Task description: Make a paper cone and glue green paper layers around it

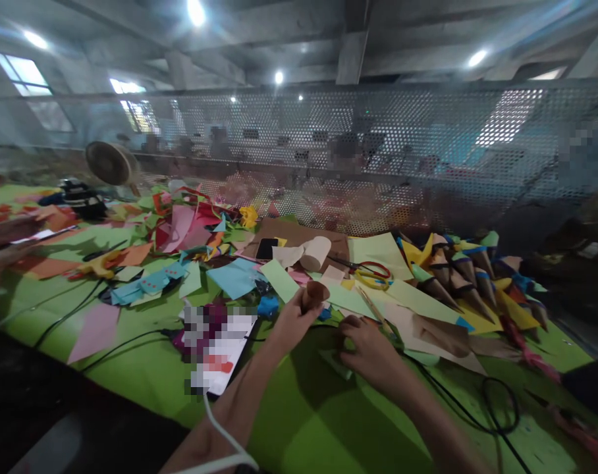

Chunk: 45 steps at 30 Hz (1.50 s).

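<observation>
My left hand (292, 324) is closed around a small brown paper cone (313, 294), held upright with its open mouth up. My right hand (368, 352) rests low on the green table (299, 421), fingers curled over a green paper scrap (336, 362); whether it grips the scrap is unclear. Just right of it lies a thin wooden stick (373, 308). Finished brown cones with coloured tips (457, 276) are piled at the right.
Red-and-yellow scissors (371, 271) and a roll of beige tape (315, 253) lie behind the hands. Coloured paper scraps (180, 237) cover the left. A phone (220, 349) and black cables (496, 401) lie in front. Another person's hand (2, 243) is at far left. A mesh screen (378, 158) stands behind.
</observation>
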Tool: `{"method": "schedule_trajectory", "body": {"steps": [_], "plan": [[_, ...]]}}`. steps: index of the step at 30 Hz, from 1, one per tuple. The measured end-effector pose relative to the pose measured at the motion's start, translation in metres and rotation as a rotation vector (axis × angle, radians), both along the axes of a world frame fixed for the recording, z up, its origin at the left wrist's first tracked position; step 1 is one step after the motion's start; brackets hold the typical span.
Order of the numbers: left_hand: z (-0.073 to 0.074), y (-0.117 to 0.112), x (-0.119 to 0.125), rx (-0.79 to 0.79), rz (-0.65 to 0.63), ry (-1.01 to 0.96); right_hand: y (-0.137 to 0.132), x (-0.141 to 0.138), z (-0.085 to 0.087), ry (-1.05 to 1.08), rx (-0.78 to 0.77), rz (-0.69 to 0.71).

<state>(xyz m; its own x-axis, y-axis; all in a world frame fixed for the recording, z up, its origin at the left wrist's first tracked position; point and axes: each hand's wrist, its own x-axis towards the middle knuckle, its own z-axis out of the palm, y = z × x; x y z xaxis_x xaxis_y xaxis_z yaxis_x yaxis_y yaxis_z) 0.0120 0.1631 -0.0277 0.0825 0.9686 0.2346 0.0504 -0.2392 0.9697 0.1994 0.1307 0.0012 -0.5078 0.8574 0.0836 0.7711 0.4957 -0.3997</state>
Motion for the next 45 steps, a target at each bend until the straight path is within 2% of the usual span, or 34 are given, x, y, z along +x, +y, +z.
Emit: {"method": "schedule_trajectory", "body": {"steps": [6,8,10,14,16,18,20,23,25,27,30,34,37,40,43,45], "plan": [[0.008,0.001,0.000,-0.041,-0.007,-0.079,0.002,0.008,0.006,0.011,-0.054,-0.013],[0.008,0.000,0.001,-0.035,-0.008,-0.049,0.005,0.011,0.007,0.056,-0.037,-0.045],[0.006,-0.003,0.002,-0.043,-0.001,0.098,0.009,0.016,0.008,0.107,0.000,-0.096],[0.006,-0.011,0.005,-0.064,0.014,0.524,0.016,0.025,0.008,0.183,0.050,-0.192],[0.008,-0.015,0.005,-0.069,0.060,0.706,0.018,0.028,0.007,0.206,0.072,-0.222],[0.010,-0.015,0.004,-0.071,0.122,0.848,0.019,0.031,0.005,0.222,0.101,-0.246],[0.010,-0.014,0.002,-0.079,0.180,0.908,0.023,0.031,0.003,0.227,0.119,-0.252],[0.009,-0.010,-0.003,-0.104,0.281,0.900,0.036,0.023,0.004,0.217,0.161,-0.207],[0.008,-0.008,-0.006,-0.098,0.343,0.904,0.052,0.010,0.009,0.153,0.246,-0.134],[0.008,-0.007,-0.008,-0.073,0.379,0.952,0.072,-0.009,0.018,0.028,0.342,-0.056],[0.008,-0.007,-0.008,-0.034,0.384,1.047,0.105,-0.046,0.030,-0.062,0.385,-0.017],[0.008,-0.008,-0.006,-0.009,0.392,1.098,0.145,-0.092,0.029,-0.127,0.403,-0.054],[0.007,-0.008,-0.005,0.002,0.394,1.091,0.165,-0.112,0.024,-0.127,0.399,-0.117],[0.006,-0.008,-0.007,0.017,0.400,1.051,0.179,-0.118,0.030,-0.074,0.375,-0.193],[0.008,-0.006,-0.008,0.046,0.440,0.907,0.188,-0.107,0.053,0.034,0.349,-0.261],[0.010,-0.004,-0.008,0.088,0.477,0.698,0.185,-0.093,0.071,0.108,0.321,-0.245]]}}
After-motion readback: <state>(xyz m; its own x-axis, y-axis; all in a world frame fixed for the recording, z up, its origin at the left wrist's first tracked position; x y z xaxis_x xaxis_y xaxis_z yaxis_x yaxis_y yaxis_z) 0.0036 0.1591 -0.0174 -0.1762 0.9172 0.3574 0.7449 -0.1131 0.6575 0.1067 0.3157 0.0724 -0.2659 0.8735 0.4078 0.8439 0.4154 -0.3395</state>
